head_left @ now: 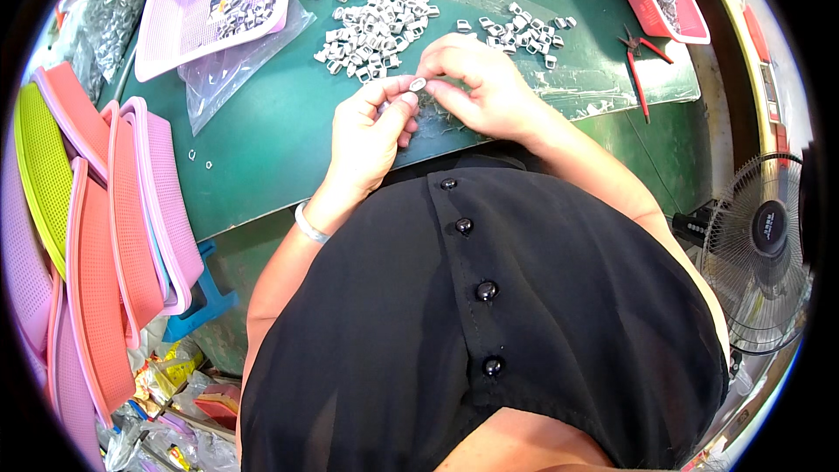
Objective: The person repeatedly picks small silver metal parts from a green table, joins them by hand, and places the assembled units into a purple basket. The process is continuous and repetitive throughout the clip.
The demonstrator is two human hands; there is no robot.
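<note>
Between my two hands, near the table's front edge, is a small silvery metal piece (418, 85). My left hand (377, 118) pinches it between thumb and fingertips. The fingertips of my right hand (476, 83) are closed together at its other side; whether they grip the same piece or something smaller I cannot make out. Just beyond my hands lies a large pile of small silvery metal buckles (371, 31). A smaller group of the same buckles (529, 33) is spread to the right, past my right hand.
A lilac basket (166, 31) with some metal parts stands at the back left, partly on a clear plastic bag (214, 87). Red-handled pliers (638, 70) lie right, below a pink basket (690, 31) of metal parts. Stacked baskets (105, 271) fill the left; a fan (756, 253) stands right.
</note>
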